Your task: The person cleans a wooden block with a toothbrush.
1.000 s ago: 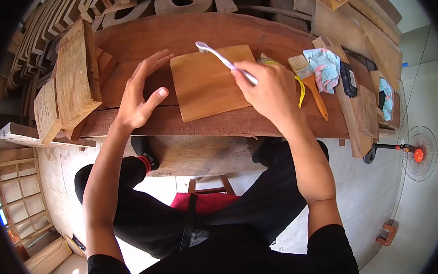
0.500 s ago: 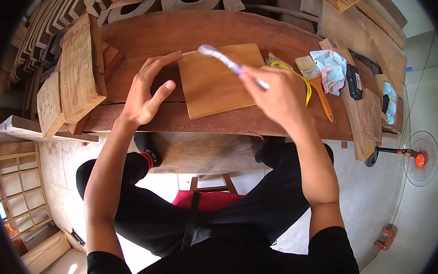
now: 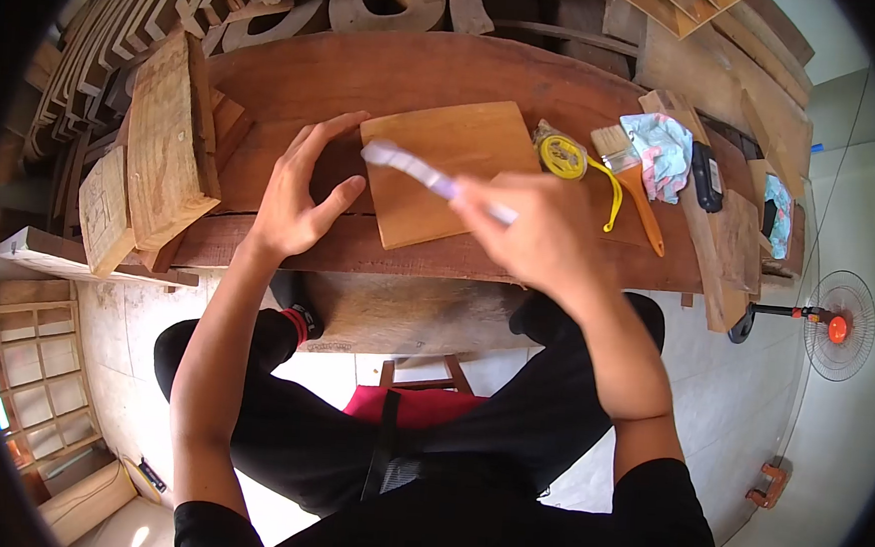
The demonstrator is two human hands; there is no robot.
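A toothbrush [image 3: 409, 166], white with purple and blurred by motion, is gripped in my right hand [image 3: 540, 230]. Its head is over the left side of a flat, smooth wooden board [image 3: 471, 135], which lies at a slight tilt on the reddish-brown wooden bench [image 3: 410, 66]. Beside the board's left edge, my left hand [image 3: 302, 190] has its thumb and fingers spread, with the fingertips close to the upper left corner. It holds nothing.
Right of the board lie a yellow tape measure [image 3: 563, 156], a paintbrush [image 3: 644, 208] with an orange handle, a crumpled patterned cloth [image 3: 660, 152] and a black object [image 3: 707, 178]. Wood blocks [image 3: 170, 142] stand at the left. Cut wooden pieces [image 3: 383, 10] line the back.
My right hand has swung the toothbrush left and toward me, so its head is now near the board's left edge. My left hand stays beside the board. The view has tilted slightly.
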